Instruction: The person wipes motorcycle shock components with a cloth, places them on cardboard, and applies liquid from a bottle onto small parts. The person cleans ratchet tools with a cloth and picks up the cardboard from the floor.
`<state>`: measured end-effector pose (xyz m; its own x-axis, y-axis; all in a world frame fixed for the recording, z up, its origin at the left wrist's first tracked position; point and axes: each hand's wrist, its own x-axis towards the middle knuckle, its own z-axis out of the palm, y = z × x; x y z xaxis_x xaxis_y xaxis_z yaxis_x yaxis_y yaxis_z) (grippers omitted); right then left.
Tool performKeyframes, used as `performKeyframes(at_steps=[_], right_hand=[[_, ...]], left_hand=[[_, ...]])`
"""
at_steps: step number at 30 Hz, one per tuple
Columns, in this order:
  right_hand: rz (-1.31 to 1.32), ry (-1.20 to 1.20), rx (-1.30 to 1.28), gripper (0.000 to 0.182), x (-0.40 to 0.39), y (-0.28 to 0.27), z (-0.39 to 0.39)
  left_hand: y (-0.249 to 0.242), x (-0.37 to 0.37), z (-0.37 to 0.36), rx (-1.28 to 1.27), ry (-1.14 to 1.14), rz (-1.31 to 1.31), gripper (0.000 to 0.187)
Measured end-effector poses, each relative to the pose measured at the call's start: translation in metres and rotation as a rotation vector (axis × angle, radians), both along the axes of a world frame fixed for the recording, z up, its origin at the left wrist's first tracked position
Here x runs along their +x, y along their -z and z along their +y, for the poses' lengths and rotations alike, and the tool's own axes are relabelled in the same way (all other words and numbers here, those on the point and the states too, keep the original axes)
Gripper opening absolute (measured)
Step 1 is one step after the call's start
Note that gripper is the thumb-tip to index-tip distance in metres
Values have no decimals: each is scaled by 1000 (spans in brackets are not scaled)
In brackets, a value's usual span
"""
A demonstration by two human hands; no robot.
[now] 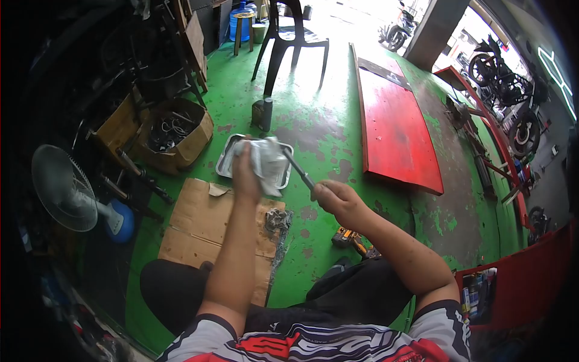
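Note:
My left hand (244, 175) is closed on a crumpled white cloth (268, 160), slightly smeared by motion. From the cloth's right side a slim grey metal rod (300, 172) slants down toward me. The fingers of my right hand (335, 198) are wrapped round the rod's near end; its far end is hidden by the cloth. Beneath the cloth lies a shallow silver tray (222, 158) on the green floor. A flattened cardboard sheet (196, 214) is spread just in front of my legs, with a dark crumpled rag (277, 221) on its right edge.
A dark container (262, 114) stands behind the tray. An orange and black power tool (348, 238) lies by my right knee. To the left are a box of cables (175, 130) and a fan (64, 188). A red ramp (395, 120) and a chair (291, 42) stand ahead.

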<state>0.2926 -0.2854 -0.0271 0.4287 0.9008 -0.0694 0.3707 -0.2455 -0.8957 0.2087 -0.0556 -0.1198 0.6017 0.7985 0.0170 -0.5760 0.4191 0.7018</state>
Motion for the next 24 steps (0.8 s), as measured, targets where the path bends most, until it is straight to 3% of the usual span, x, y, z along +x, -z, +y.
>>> performKeyframes(at_steps=[3,4,7,11,12,17,19,20,21,24], right_hand=[[-287,101,56,37,13,20,8],[-416,134,69,34,17,26,7],[-482,204,-19,31,25,26,5],[-678,10,-273,31,10,11,1],[-624,35,-179,35,6,16,-1],[-323,-142,-254,46,6,-1,-6],[-143,-206,-299,49,11,-8,-14],[-50,-237,-206,51,22,8,-19],[4,-213,-181,50,28,5,-26],[218,-156,-97,41,48,-13,-39]], left_hand=[[-7,17,-64,-99,370,-199,43],[-3,21,-81,-45,374,-151,42],[-3,31,-108,104,331,-18,35],[-4,37,-108,131,134,84,24],[-2,39,-100,112,76,87,25],[1,34,-49,-94,-63,117,29],[1,22,-29,-83,-67,116,29],[8,19,-17,-17,41,109,31],[-7,14,-21,-102,38,41,32],[16,16,-4,-58,21,7,36]])
